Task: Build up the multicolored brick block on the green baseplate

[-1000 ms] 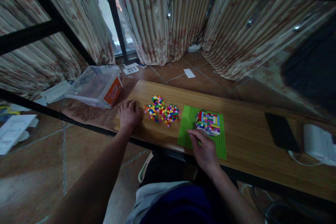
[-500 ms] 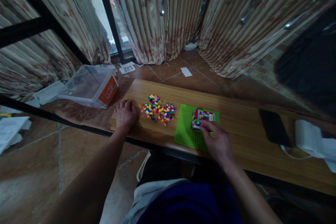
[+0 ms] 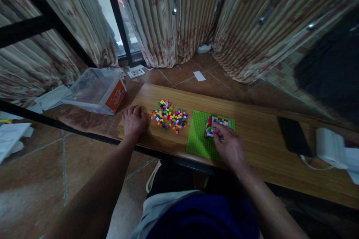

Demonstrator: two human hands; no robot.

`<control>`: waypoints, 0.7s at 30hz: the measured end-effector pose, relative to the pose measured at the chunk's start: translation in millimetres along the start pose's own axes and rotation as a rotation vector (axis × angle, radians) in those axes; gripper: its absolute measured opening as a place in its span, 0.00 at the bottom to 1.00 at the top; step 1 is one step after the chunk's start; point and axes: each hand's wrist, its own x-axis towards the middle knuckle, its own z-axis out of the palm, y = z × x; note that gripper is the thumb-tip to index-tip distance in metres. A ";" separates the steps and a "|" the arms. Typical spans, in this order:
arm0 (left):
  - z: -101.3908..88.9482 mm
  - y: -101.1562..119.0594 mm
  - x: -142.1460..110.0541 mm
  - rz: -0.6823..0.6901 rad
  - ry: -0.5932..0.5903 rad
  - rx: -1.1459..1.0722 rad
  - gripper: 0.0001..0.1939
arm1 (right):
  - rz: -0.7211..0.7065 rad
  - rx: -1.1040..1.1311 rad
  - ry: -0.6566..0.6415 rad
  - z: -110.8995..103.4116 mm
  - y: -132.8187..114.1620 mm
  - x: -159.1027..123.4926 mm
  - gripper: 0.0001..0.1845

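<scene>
My right hand [image 3: 230, 145] is over a green studded baseplate [image 3: 196, 140], thumb and fingers pinched together at a small multicoloured brick build [image 3: 209, 124]. Whatever lies between those fingertips is too small to make out. The hand covers the near right part of the build. My left hand [image 3: 134, 121] rests on the wooden bench top at its left end, fingers lying apart and slightly bent, holding nothing. Just right of it is a loose pile of tiny coloured toy bricks [image 3: 179, 119].
A clear plastic box [image 3: 92, 93] with an orange label stands beyond the bench's left end. On the right of the bench [image 3: 260, 134] lie a black phone [image 3: 293, 136] and a white block-shaped device [image 3: 329, 147] with a cable. Striped curtains [image 3: 159, 26] hang behind.
My right hand has shifted slightly up and left over the brick build, its fingertips reaching further onto it. My left hand and the brick pile stay put.
</scene>
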 end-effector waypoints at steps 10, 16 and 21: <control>-0.1 0.5 0.2 0.007 0.008 0.019 0.22 | -0.082 -0.217 -0.270 -13.2 -7.9 22.5 0.26; 1.1 0.1 0.2 0.008 0.014 0.023 0.22 | -0.012 -0.204 -0.216 -7.9 -8.0 24.2 0.25; 0.1 0.4 0.1 -0.004 0.004 0.010 0.22 | 0.072 -0.072 -0.109 -7.1 1.4 12.5 0.19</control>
